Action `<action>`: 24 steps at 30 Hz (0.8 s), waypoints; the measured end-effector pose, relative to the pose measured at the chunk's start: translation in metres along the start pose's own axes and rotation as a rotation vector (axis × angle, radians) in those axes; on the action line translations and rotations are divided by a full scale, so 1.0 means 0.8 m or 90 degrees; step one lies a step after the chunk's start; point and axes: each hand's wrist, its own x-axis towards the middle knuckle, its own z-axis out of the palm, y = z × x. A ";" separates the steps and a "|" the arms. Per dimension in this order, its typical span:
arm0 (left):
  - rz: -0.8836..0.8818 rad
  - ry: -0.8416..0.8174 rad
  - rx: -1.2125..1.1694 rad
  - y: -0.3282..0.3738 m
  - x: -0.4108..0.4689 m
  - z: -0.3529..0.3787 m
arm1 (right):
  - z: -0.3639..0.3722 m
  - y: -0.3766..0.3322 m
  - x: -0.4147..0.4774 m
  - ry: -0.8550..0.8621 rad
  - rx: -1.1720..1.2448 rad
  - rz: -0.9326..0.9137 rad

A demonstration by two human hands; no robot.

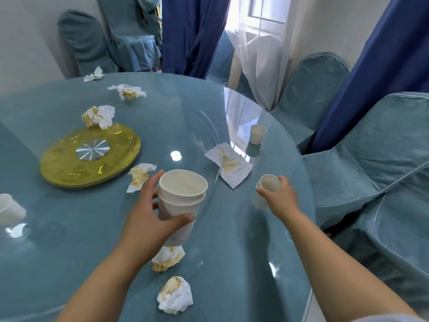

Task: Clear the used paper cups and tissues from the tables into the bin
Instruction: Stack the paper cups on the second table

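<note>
My left hand (148, 217) grips a stack of nested white paper cups (183, 196), held above the round glass-topped table (232, 252). My right hand (278, 196) is closed on a single paper cup (269, 183) near the table's right edge. Another cup (257, 134) stands upright further back on the right. A cup (9, 209) lies on its side at the left edge. Stained tissues are scattered around: a flat one (228, 166) between my hands, crumpled ones (168, 257) (175, 295) close to me, one (139, 176) beside the stack, and several (98, 116) further back.
A gold turntable disc (58, 163) lies on the left of the table. Chairs in blue-grey covers (371, 163) crowd the table's right side, with more (86, 40) at the back. Dark blue curtains (192, 31) hang by a window. No bin is in view.
</note>
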 end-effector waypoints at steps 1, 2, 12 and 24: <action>0.005 0.004 -0.004 0.004 -0.010 -0.001 | -0.005 0.000 -0.013 -0.001 0.012 -0.010; 0.010 0.008 -0.008 0.008 -0.021 -0.003 | -0.009 0.001 -0.026 0.000 0.023 -0.021; 0.047 0.045 -0.069 0.038 -0.140 -0.004 | -0.065 0.010 -0.174 0.017 0.149 -0.110; 0.031 0.070 -0.153 0.053 -0.199 0.046 | -0.136 0.022 -0.250 -0.004 0.177 -0.195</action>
